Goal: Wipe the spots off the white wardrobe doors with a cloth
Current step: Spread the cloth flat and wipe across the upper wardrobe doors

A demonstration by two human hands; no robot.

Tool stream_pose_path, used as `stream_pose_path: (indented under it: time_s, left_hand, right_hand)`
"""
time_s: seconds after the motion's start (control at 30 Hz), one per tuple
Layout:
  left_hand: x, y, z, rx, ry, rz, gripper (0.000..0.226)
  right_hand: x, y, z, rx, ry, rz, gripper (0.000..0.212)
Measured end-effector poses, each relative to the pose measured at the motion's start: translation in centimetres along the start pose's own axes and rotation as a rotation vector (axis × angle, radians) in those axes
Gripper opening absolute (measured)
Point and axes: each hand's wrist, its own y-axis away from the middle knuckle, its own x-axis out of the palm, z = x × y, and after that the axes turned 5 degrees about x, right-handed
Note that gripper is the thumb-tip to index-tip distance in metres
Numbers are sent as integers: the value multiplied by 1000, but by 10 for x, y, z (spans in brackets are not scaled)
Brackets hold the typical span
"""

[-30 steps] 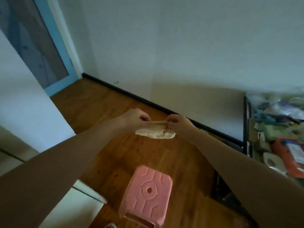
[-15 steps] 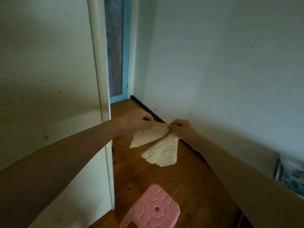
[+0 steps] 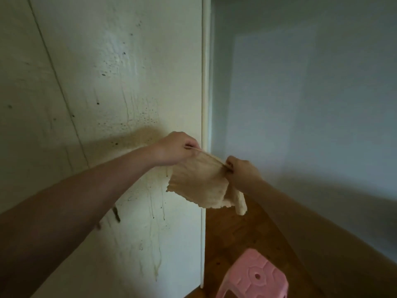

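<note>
Beige cloth point(image 3: 202, 181) stretched between hands, hanging just right of spotted white wardrobe door point(image 3: 120, 87). Left hand point(image 3: 175, 148) pinches its upper left corner; right hand point(image 3: 241, 171) pinches opposite corner. Pink plastic stool point(image 3: 254, 276) below cloth, on wooden floor point(image 3: 232, 237).

The wardrobe door point(image 3: 129, 61) is creamy white, with small black spots point(image 3: 148, 119) scattered over it and thin yellowish-brown streaks point(image 3: 157, 267) that run downward. The cloth point(image 3: 199, 181) is pale beige with a fine ribbed weave. The stool point(image 3: 253, 278) is pink, with raised lines that form a geometric pattern on its top. The floor point(image 3: 232, 233) is warm brown wood, the wall point(image 3: 311, 82) pale grey-blue
</note>
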Motion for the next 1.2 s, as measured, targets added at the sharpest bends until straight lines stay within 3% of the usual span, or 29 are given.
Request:
stream_pose_path:
  time_s: [0.1, 0.3, 0.37, 0.5, 0.57, 0.63, 0.7, 0.8, 0.87, 0.97, 1.07, 1.2]
  left_hand:
    - [-55, 54, -9, -38, -38, -53, 22]
    - [-158, 160, -12, -205, -129, -216, 17]
    - [-184, 189, -14, -259, -231, -246, 22]
    - [-228, 257, -17, -422, -495, -301, 9]
    - [-234, 287, -19, -574, -533, -244, 11]
    - [-226, 307, -18, -803, -454, -161, 8]
    - [-210, 321, -16, -1041, -225, -158, 16]
    - [-182, 326, -18, -1197, 109, -370, 21]
    - [-167, 318, -25, -1176, 336, -583, 17]
    - [-161, 305, -26, -996, 676, -955, 15]
    - [-175, 296, -16, -846, 749, -1222, 20]
    - [-201, 283, 5, -710, 722, -1355, 23]
  right_hand:
    - [-30, 24, 28, -55, -93, 86, 10]
    - [-73, 45, 89, -270, -45, 196, 23]
    - [-88, 50, 121, -360, -107, 207, 18]
    - [-108, 66, 185, -540, -336, 208, 19]
    - [-108, 81, 211, -616, -425, 253, 18]
    - [-102, 96, 230, -657, -403, 298, 14]
    - [-87, 104, 243, -656, -264, 266, 16]
    - [-65, 101, 263, -443, -102, 138, 17]
    - [-61, 102, 276, -332, -105, 108, 17]
    - [-63, 101, 297, -263, -295, 47, 12]
    - [-64, 94, 317, -196, -532, 7, 9]
    - [-58, 73, 343, -145, -840, -16, 19]
